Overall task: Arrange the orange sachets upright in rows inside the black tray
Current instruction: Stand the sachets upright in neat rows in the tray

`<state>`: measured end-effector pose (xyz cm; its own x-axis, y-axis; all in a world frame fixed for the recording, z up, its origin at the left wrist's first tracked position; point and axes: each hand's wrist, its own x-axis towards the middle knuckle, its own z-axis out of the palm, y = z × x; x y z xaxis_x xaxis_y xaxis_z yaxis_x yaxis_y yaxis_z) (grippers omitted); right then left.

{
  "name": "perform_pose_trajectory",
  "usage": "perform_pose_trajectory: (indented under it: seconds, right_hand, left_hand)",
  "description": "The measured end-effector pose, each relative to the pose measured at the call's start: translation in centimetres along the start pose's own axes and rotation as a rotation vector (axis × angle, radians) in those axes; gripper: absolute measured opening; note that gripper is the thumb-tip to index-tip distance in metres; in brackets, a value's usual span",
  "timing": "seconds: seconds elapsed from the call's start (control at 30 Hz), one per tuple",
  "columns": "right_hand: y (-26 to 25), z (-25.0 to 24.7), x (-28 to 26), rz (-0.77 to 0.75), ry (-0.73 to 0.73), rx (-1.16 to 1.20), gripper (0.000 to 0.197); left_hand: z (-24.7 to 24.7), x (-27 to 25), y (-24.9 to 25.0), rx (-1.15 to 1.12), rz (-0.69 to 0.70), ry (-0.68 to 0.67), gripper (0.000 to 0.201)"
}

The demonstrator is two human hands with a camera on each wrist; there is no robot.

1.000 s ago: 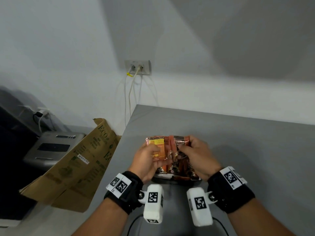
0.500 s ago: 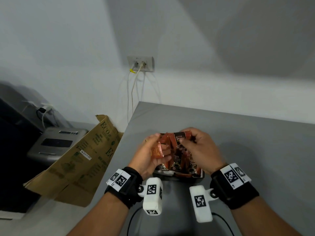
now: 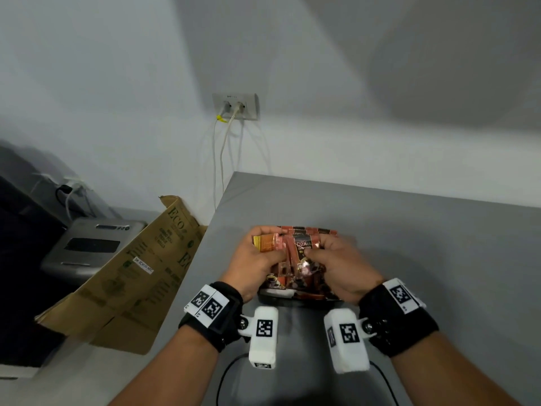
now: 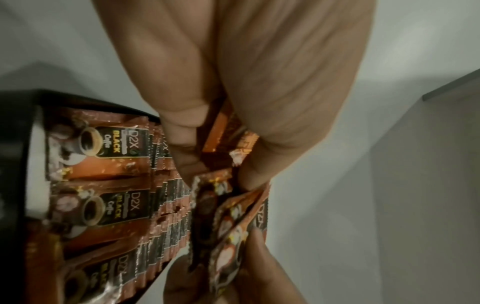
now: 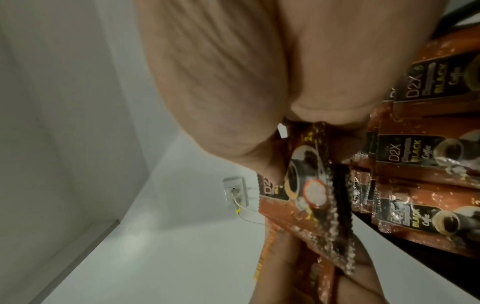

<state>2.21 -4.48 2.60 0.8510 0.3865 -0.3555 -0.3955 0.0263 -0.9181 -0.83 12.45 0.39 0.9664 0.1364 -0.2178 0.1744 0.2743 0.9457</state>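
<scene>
A black tray (image 3: 265, 298) sits on the grey table, packed with upright orange coffee sachets (image 3: 306, 278) in rows; its wall (image 4: 18, 144) shows in the left wrist view with the packed sachets (image 4: 103, 164). My left hand (image 3: 257, 259) grips a small bunch of orange sachets (image 3: 268, 243) above the tray's left side. My right hand (image 3: 330, 259) pinches one sachet (image 3: 304, 247) of that bunch; the same sachet (image 5: 311, 185) shows in the right wrist view. The tray's floor is hidden.
The grey table (image 3: 409, 244) ends at a left edge beside a brown cardboard box (image 3: 131, 273). A grey device (image 3: 87, 247) stands further left. A wall socket (image 3: 235, 106) with cables hangs behind the table. A black cable (image 3: 225, 379) lies near my wrists.
Both hands have sunk with the sachets from above the tray closer to its rows. The bunch in my left hand has tilted and turned.
</scene>
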Motion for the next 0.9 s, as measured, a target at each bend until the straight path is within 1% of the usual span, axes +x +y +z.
perform_pose_trajectory:
  seconds: [0.07, 0.1, 0.17, 0.2, 0.3, 0.4, 0.47, 0.57, 0.6, 0.63, 0.67, 0.73, 0.8, 0.87, 0.9]
  right_hand:
    - [0.1, -0.1, 0.1, 0.013, 0.031, 0.066, 0.02]
    - [0.1, -0.2, 0.2, 0.006, 0.048, 0.085, 0.02]
    - [0.1, -0.5, 0.3, -0.005, 0.066, 0.145, 0.021]
    - [0.0, -0.7, 0.4, -0.007, 0.071, 0.197, 0.022]
    - [-0.5, -0.8, 0.3, -0.006, 0.049, 0.316, 0.023]
    - [-0.7, -0.4, 0.0, -0.01, -0.041, 0.295, 0.023]
    - [-0.6, -0.1, -0.2, -0.022, -0.047, 0.268, 0.024]
    - [-0.3, 0.0, -0.3, -0.089, 0.015, 0.211, 0.023]
    - [-0.2, 0.0, -0.3, -0.113, 0.027, 0.184, 0.023]
    - [-0.1, 0.0, -0.3, -0.134, 0.033, 0.161, 0.024]
    - [-0.1, 0.0, -0.3, -0.147, 0.036, 0.148, 0.024]
    - [-0.1, -0.1, -0.4, -0.148, 0.051, 0.189, 0.028]
    - [-0.3, -0.5, -0.4, -0.134, 0.073, 0.252, 0.032]
    - [-0.5, -1.1, -0.5, -0.122, 0.09, 0.276, 0.029]
    - [-0.6, -1.2, -0.6, -0.117, 0.091, 0.277, 0.026]
  left_hand:
    - [-0.1, -0.2, 0.3, -0.15, -0.077, -0.003, 0.025]
    - [-0.4, -0.3, 0.4, -0.216, -0.112, -0.004, 0.022]
    - [-0.9, -0.3, 0.4, -0.244, -0.129, -0.002, 0.019]
    - [-1.1, -0.2, 0.3, -0.2, -0.109, -0.002, 0.021]
    - [-1.3, -0.3, 0.2, -0.027, 0.013, -0.029, 0.042]
    - [-1.1, -0.5, 0.1, 0.027, 0.047, -0.083, 0.052]
    - [-1.1, -0.6, 0.0, 0.005, 0.044, -0.101, 0.055]
    - [-1.4, -0.7, -0.1, -0.158, -0.012, -0.117, 0.034]
    - [-1.5, -0.7, 0.0, -0.169, -0.022, -0.108, 0.028]
    - [-1.4, -0.8, 0.1, -0.134, -0.014, -0.089, 0.02]
    - [-1.3, -0.7, 0.2, -0.076, 0.005, -0.057, 0.019]
    - [-1.1, -0.5, 0.2, -0.009, 0.023, -0.016, 0.035]
    - [-1.2, -0.4, 0.3, -0.034, 0.001, 0.009, 0.047]
    - [-1.3, -0.2, 0.3, -0.026, -0.008, 0.025, 0.052]
    - [-1.3, -0.1, 0.2, -0.014, -0.013, 0.032, 0.051]
